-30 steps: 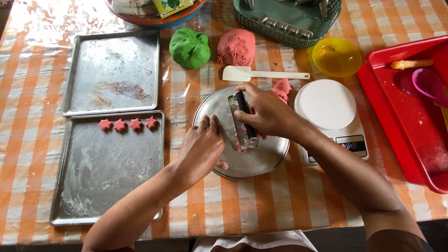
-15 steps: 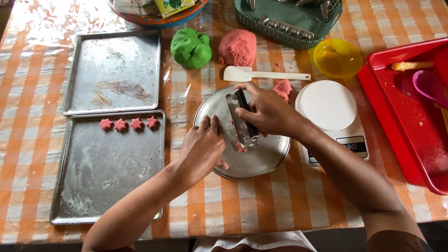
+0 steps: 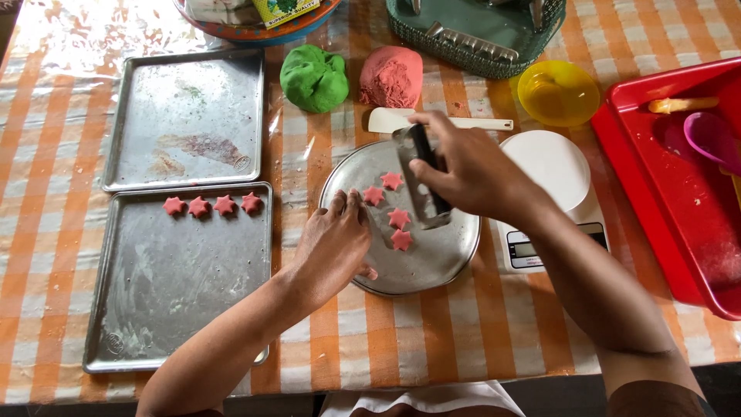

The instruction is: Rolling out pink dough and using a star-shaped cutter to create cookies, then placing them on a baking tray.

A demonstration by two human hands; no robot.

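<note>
- At centre frame, the right hand (image 3: 471, 174) gripped a metal scraper (image 3: 422, 176), fingers wrapped around it, above a round metal plate (image 3: 417, 266).
- The left hand (image 3: 333, 247) rested on the plate's left rim, fingers together and flat.
- Four pink dough stars (image 3: 395, 210) lay on the plate; four more stars (image 3: 212, 205) sat on the lower-left tray (image 3: 166, 309), mostly unfilled.
- Pink dough (image 3: 391, 77) and green dough (image 3: 314, 77) remained unused at top centre.

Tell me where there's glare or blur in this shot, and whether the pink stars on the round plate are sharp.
Head view: daylight glares off the plastic table cover at top left, washing out its stripes. The four pink stars on the round metal plate look sharp. The right hand and its metal scraper are slightly soft; the left hand is crisp.
</note>
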